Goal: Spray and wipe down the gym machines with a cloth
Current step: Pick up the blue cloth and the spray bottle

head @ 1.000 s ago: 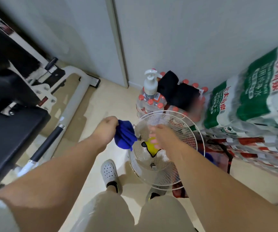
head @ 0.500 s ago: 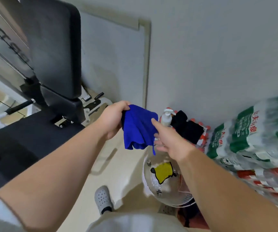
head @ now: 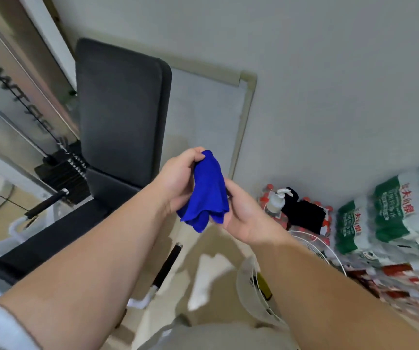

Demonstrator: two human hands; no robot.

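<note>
Blue cloth (head: 207,193) bunched; left hand (head: 178,180) grips top, right hand (head: 243,215) holds lower folds; backrest pad (head: 120,109) apart, wiping seemingly not begun.

Cloth (head: 207,192) between both hands, bench (head: 117,117) left, bottles (head: 390,218) right.

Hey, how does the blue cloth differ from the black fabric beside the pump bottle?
The blue cloth is held up, bunched, between the left hand and right hand; the black fabric lies on the red-capped bottles, untouched. The blue cloth hangs in folds; the black fabric lies flatter. Both are soft.
</note>
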